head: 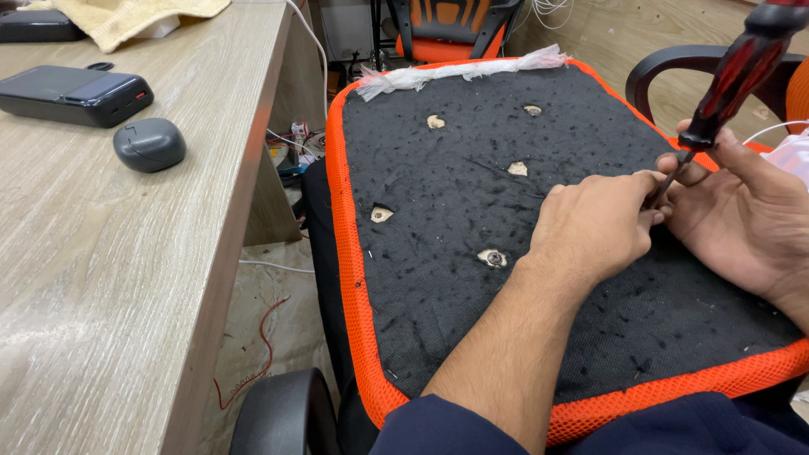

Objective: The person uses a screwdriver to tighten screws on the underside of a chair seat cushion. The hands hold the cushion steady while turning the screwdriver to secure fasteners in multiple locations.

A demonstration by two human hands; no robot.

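From the head camera I looked down on an upturned office chair seat (472,278), its underside covered in coarse black felt-like fabric speckled with loose threads and rimmed by bright orange mesh. Several ragged holes (492,257) in the fabric showed pale wood beneath, and one near the middle held a dark metal insert. A strip of frayed white plastic (459,72) ran along the far edge. My left hand (594,223) lay knuckles-up on the fabric, fingers curled in and pinched around the thin metal shaft where it met the seat. My right hand (742,215) was cupped loosely beside it, thumb and fingers closing near the same spot under the screwdriver (731,72), whose glossy red-and-black handle leaned up and away, its top cut off by the frame. The tip was hidden between my fingers, so I could not tell what it touched. To the left stood a pale wood-grain desk (126,295) bearing a rounded grey mouse (149,144), a flat black rectangular device (74,93) and a yellow cloth (135,17), partly cropped.
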